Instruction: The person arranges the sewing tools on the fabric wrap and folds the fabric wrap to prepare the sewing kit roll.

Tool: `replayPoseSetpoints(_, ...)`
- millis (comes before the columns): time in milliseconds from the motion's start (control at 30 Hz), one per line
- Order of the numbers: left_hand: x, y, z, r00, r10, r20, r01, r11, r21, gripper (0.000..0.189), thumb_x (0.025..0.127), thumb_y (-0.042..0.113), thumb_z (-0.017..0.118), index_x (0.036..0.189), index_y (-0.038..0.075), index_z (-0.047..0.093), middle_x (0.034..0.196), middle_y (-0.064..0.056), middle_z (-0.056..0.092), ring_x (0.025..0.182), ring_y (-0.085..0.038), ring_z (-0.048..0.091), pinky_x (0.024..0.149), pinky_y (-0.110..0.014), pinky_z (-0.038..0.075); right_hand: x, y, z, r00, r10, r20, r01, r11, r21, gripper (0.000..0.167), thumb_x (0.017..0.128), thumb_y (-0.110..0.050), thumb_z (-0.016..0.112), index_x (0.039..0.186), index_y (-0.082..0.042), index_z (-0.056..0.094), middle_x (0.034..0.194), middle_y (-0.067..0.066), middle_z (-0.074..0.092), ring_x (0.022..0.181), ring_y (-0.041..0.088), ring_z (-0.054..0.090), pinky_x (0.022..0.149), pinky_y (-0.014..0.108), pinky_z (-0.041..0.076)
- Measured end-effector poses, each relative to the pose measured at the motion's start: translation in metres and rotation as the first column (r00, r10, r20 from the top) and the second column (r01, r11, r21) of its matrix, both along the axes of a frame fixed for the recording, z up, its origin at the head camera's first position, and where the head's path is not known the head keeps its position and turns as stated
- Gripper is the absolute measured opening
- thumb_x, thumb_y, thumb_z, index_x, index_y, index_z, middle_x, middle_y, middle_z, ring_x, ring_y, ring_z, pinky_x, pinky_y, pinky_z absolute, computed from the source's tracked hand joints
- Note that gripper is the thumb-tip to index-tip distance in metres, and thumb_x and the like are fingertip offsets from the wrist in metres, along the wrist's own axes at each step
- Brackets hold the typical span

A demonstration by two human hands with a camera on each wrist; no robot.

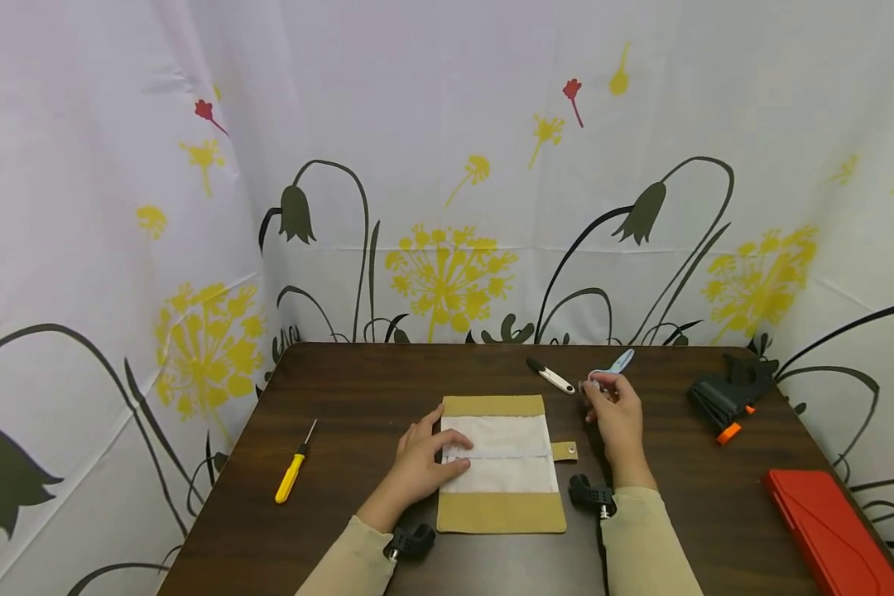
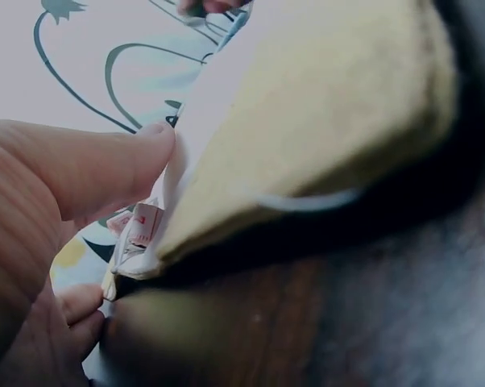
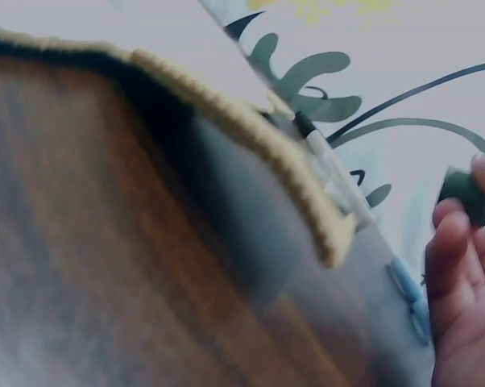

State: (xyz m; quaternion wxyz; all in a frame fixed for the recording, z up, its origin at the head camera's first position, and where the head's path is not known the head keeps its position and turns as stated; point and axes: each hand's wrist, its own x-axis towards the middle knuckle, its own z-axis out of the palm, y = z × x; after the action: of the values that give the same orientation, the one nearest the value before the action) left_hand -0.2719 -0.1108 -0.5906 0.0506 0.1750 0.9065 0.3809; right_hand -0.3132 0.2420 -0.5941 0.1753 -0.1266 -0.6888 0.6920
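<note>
Left hand (image 1: 420, 463) rests, fingers spread, on a flat, white-lined tan case (image 1: 502, 513). Right hand (image 1: 620, 418) pinches a small, dark-green piece (image 3: 465, 193).

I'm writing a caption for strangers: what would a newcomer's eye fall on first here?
Most likely the red case at the head view's lower right, then the yellow-handled screwdriver at its left. In the middle, the left hand touches a tan-and-white fabric piece; to its right, the right hand pinches a small dark green object.
</note>
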Motion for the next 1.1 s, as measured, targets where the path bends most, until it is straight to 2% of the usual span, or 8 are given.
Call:
replayPoseSetpoints(133, 0.001, 0.001, -0.001, 1.000, 0.013, -0.012, -0.013, 1.000, -0.001, 0.012, 0.095, 0.032, 0.085, 0.105, 0.032, 0.079, 0.177, -0.022, 0.031, 0.161, -0.056, 0.028, 0.128, -0.078, 0.010, 0.004, -0.011, 0.010, 0.985, 0.029, -0.170, -0.059, 0.983, -0.176, 0.033, 0.102, -0.005, 0.075, 0.129, 0.011, 0.063, 0.099, 0.000, 0.066, 0.069, 0.011, 0.063, 0.054, 0.021, 0.054)
replayPoseSetpoints(267, 0.001, 0.001, 0.000, 1.000, 0.023, -0.017, -0.023, 1.000, 0.000, 0.009, 0.095, 0.031, 0.084, 0.102, 0.032, 0.078, 0.177, -0.022, 0.032, 0.161, -0.057, 0.028, 0.128, -0.078, 0.010, 0.005, -0.030, 0.019, 0.947, 0.146, -0.287, -0.233, 0.925, -0.299, 0.034, 0.104, -0.002, 0.070, 0.130, 0.016, 0.056, 0.097, 0.001, 0.065, 0.071, 0.012, 0.064, 0.055, 0.021, 0.054)
replayPoseSetpoints(367, 0.000, 0.001, 0.001, 0.999, 0.026, -0.020, -0.026, 1.000, -0.002, 0.008, 0.096, 0.031, 0.084, 0.100, 0.033, 0.077, 0.177, -0.022, 0.032, 0.161, -0.057, 0.029, 0.128, -0.077, 0.010, 0.005, -0.044, 0.022, 0.917, 0.256, -0.305, -0.355, 0.874, -0.333, 0.028, 0.107, -0.003, 0.068, 0.127, 0.013, 0.057, 0.096, 0.001, 0.066, 0.072, 0.012, 0.065, 0.056, 0.021, 0.055)
replayPoseSetpoints(500, 0.001, 0.001, 0.001, 0.999, 0.033, -0.024, -0.033, 0.999, 0.000, 0.008, 0.096, 0.031, 0.084, 0.098, 0.032, 0.077, 0.177, -0.021, 0.032, 0.160, -0.056, 0.030, 0.128, -0.076, 0.011, 0.007, -0.059, 0.022, 0.874, 0.381, -0.302, -0.471, 0.817, -0.334, 0.013, 0.110, -0.005, 0.063, 0.122, -0.002, 0.066, 0.097, 0.000, 0.067, 0.075, 0.012, 0.067, 0.058, 0.021, 0.055)
replayPoseSetpoints(600, 0.002, 0.002, 0.000, 0.999, 0.035, -0.027, -0.035, 0.999, -0.003, 0.007, 0.096, 0.030, 0.083, 0.098, 0.032, 0.077, 0.177, -0.021, 0.033, 0.160, -0.055, 0.031, 0.129, -0.076, 0.012, 0.010, -0.070, 0.020, 0.834, 0.469, -0.291, -0.548, 0.766, -0.335, 0.016, 0.111, -0.003, 0.059, 0.121, -0.011, 0.068, 0.097, -0.002, 0.066, 0.077, 0.011, 0.068, 0.059, 0.020, 0.056)
replayPoseSetpoints(733, 0.002, 0.004, 0.000, 0.999, 0.038, -0.034, -0.038, 0.999, -0.002, 0.005, 0.097, 0.027, 0.082, 0.098, 0.029, 0.078, 0.176, -0.021, 0.034, 0.159, -0.056, 0.032, 0.127, -0.077, 0.013, 0.012, -0.083, 0.016, 0.780, 0.564, -0.272, -0.626, 0.703, -0.339, 0.018, 0.110, -0.001, 0.060, 0.121, -0.012, 0.068, 0.099, -0.001, 0.068, 0.081, 0.011, 0.070, 0.062, 0.020, 0.057)
replayPoseSetpoints(867, 0.000, 0.005, 0.001, 0.998, 0.049, -0.051, -0.049, 0.999, -0.007, 0.004, 0.097, 0.029, 0.081, 0.097, 0.028, 0.078, 0.176, -0.022, 0.035, 0.158, -0.056, 0.033, 0.126, -0.078, 0.014, 0.012, -0.092, 0.012, 0.755, 0.610, -0.239, -0.655, 0.684, -0.322, 0.016, 0.108, -0.002, 0.064, 0.122, -0.009, 0.068, 0.101, -0.001, 0.071, 0.084, 0.010, 0.071, 0.066, 0.021, 0.059)
replayPoseSetpoints(1100, 0.001, 0.005, -0.004, 0.996, 0.050, -0.073, -0.049, 0.999, 0.010, 0.010, 0.095, 0.027, 0.082, 0.092, 0.031, 0.073, 0.173, -0.025, 0.038, 0.156, -0.060, 0.034, 0.124, -0.080, 0.013, 0.010, -0.100, -0.003, 0.742, 0.657, -0.136, -0.663, 0.686, -0.300, 0.020, 0.103, 0.006, 0.068, 0.119, -0.005, 0.067, 0.109, 0.005, 0.072, 0.093, 0.014, 0.076, 0.082, 0.026, 0.065)
